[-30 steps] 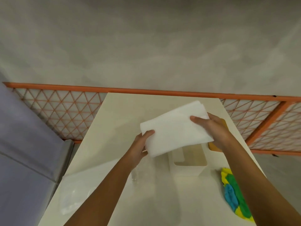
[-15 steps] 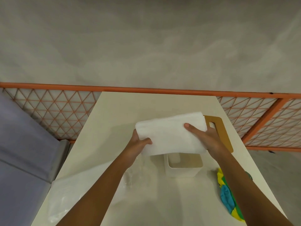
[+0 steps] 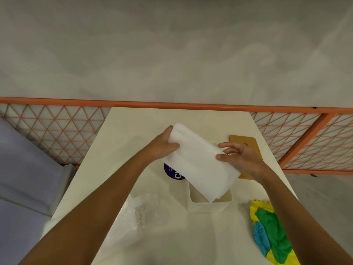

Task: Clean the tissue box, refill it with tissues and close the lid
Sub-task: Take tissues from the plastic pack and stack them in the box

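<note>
Your left hand grips closed, raised farther out; your right hand pinches lower, fingers spread.

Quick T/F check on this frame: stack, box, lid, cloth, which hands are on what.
1. Both hands hold the tissue stack. True: left hand at its far end, right hand on its side.
2. The stack lies flat inside the tissue box. False: it is tilted, only its lower corner dips into the open box.
3. The wooden lid is on the box. False: it lies on the table behind the right hand.
4. The colourful cloth lies right of the box. True.
</note>
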